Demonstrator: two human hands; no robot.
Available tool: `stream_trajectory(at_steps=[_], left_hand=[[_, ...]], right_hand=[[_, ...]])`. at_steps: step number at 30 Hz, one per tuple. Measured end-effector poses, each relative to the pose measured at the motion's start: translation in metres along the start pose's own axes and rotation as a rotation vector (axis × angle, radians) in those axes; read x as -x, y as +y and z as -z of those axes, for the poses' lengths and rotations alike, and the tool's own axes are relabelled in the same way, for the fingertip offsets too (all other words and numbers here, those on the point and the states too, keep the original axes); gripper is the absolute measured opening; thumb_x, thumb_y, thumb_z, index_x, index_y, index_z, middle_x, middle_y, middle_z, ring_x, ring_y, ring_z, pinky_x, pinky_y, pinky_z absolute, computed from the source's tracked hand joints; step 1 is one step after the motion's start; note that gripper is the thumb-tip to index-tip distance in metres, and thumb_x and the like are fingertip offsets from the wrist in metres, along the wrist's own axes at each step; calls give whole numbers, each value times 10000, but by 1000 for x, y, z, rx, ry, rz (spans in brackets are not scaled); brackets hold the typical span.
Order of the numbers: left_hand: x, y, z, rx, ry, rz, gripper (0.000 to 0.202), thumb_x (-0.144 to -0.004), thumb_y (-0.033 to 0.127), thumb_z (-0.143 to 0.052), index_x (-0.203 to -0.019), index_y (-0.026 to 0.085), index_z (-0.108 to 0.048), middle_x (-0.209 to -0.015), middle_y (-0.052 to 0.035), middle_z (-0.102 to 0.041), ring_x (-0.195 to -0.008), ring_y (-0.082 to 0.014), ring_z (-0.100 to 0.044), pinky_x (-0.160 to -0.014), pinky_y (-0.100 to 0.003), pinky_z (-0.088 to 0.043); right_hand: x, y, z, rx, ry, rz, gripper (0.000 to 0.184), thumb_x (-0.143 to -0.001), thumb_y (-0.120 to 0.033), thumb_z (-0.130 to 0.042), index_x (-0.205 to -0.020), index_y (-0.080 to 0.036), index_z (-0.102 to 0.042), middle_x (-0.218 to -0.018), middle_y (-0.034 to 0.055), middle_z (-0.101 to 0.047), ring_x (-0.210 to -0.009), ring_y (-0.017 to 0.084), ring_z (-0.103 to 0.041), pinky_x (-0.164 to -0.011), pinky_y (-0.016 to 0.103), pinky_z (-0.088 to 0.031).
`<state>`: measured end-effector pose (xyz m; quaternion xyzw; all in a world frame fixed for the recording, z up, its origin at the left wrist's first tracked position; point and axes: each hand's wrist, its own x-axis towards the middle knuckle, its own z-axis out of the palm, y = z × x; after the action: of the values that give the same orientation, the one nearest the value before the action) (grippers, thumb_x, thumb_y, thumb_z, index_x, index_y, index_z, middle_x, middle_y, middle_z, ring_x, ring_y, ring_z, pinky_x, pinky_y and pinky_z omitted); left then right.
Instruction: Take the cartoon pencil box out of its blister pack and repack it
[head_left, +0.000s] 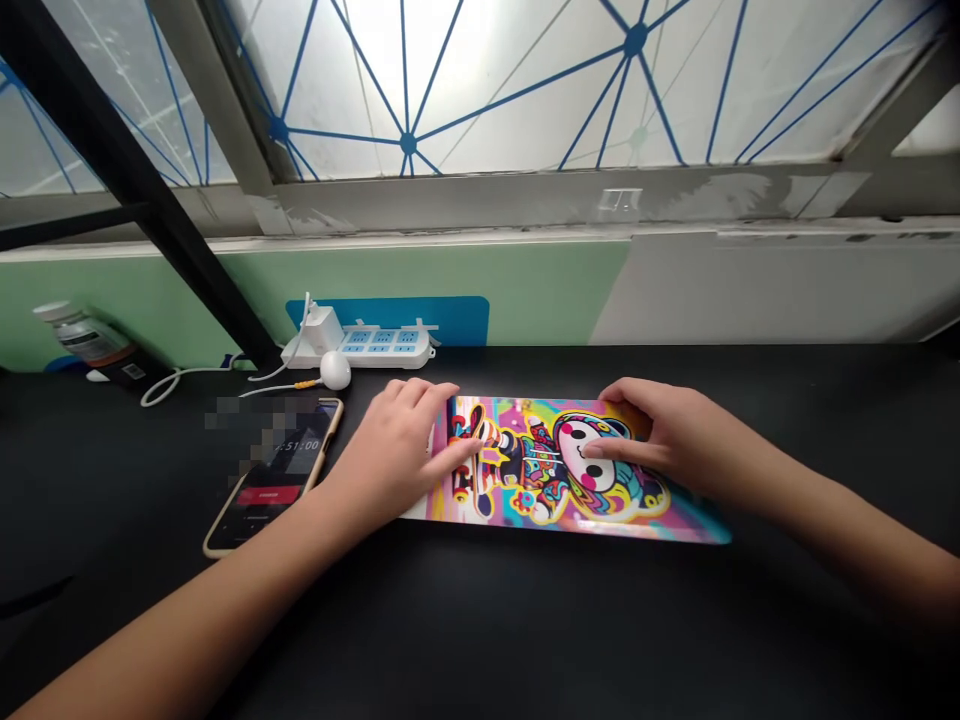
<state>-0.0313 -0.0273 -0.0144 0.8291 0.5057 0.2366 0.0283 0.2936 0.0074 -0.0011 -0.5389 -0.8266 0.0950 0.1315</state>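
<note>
I am resting both hands on a bright cartoon card (525, 475) that is lying flat on the black surface (480, 620), straight in front of me and a little to my right. My left hand (394, 445) is lying palm down over the card's left end. Its fingers (420, 395) are loosely spread and are pressing rather than clamping, and the thumb is stretching along the print. My right hand (664, 430) is covering the card's upper right part. Its fingers (615, 450) are also lying open and relaxed, with one reaching out onto the white face of the printed figure. Neither hand is gripping the card, which is sitting on the surface with its near edge uncovered.

Just beside my left hand, a phone (274, 475) in a pale case is lying face up with its screen lit. Behind it, against the green wall panel, a white power strip (382, 345) is sitting with a plug (322, 328) in it, and a white cable (176, 378) is looping away to the left. A bottle (90, 340) is lying tilted at the far left, well apart from my hands. Above the wall a window (525, 80) with blue lines across it is letting in daylight.
</note>
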Motion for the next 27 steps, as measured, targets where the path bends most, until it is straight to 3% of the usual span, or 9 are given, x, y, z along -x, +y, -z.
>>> stream_trajectory(at_steps=[4,7,9,13,16,19,21,25,27], left_hand=[[1,3,9,-210,218,-202,480,-903,549,-711,-1130,151,-572,-1039,-124,-678,-993,-313,-616,-913,-508,-515],[6,11,18,-211,334,-309,369,-911,472,-740,-1007,186,-529,-1020,-108,-717,-955,-272,-674,-984,-516,-512],[10,16,21,-215,348,-383,260,-946,339,-733,-968,202,-513,-1097,-106,-746,-1023,-261,-710,-1076,-528,-473],[14,21,16,-273,234,-476,140,-980,153,-627,-917,211,-516,-1226,-107,-754,-1127,-281,-723,-1125,-539,-442],[14,24,9,-254,122,-466,44,-1002,220,-582,-993,193,-549,-1267,-144,-736,-1128,-310,-725,-1057,-544,-497],[12,26,5,-175,85,-449,328,-1000,440,-603,-1145,150,-559,-1196,-176,-748,-1081,-333,-733,-957,-523,-555],[11,25,4,-133,70,-424,502,-974,530,-615,-1254,122,-537,-1174,-180,-746,-1065,-337,-726,-919,-505,-568],[8,16,1,-200,-90,-267,702,-928,573,-660,-1433,126,-466,-1445,-215,-597,-1316,-398,-571,-1041,-574,-489],[8,11,-2,-188,-170,-204,723,-917,609,-654,-1438,139,-478,-1472,-206,-570,-1346,-394,-537,-1074,-569,-467]], right_hand=[[12,-8,6,80,284,171,645,-786,-880,-540,-843,-239,-592,-612,7,-604,-484,189,-534,-467,331,-378],[25,-14,15,196,445,335,465,-921,-699,-566,-856,-238,-549,-704,18,-655,-519,175,-551,-489,324,-383],[31,-19,20,285,489,435,330,-979,-512,-607,-823,-240,-504,-848,44,-708,-605,180,-599,-548,320,-423],[34,-31,13,393,410,586,192,-992,-243,-555,-805,-226,-515,-966,89,-721,-783,242,-666,-662,358,-490],[32,-39,-2,389,344,621,50,-918,-210,-613,-929,-165,-595,-999,143,-716,-846,289,-661,-673,390,-519],[31,-42,-15,369,276,624,434,-794,-205,-714,-1194,-81,-597,-1079,179,-702,-899,314,-641,-743,421,-547],[30,-42,-19,380,194,630,606,-730,-192,-750,-1299,-90,-568,-1127,175,-692,-946,329,-629,-791,446,-550],[31,-39,-20,368,87,619,655,-717,-178,-741,-1347,-138,-565,-1174,157,-679,-991,337,-612,-813,472,-545],[32,-38,-18,349,78,617,644,-742,-169,-715,-1367,-146,-560,-1182,156,-675,-985,328,-605,-814,473,-544]])
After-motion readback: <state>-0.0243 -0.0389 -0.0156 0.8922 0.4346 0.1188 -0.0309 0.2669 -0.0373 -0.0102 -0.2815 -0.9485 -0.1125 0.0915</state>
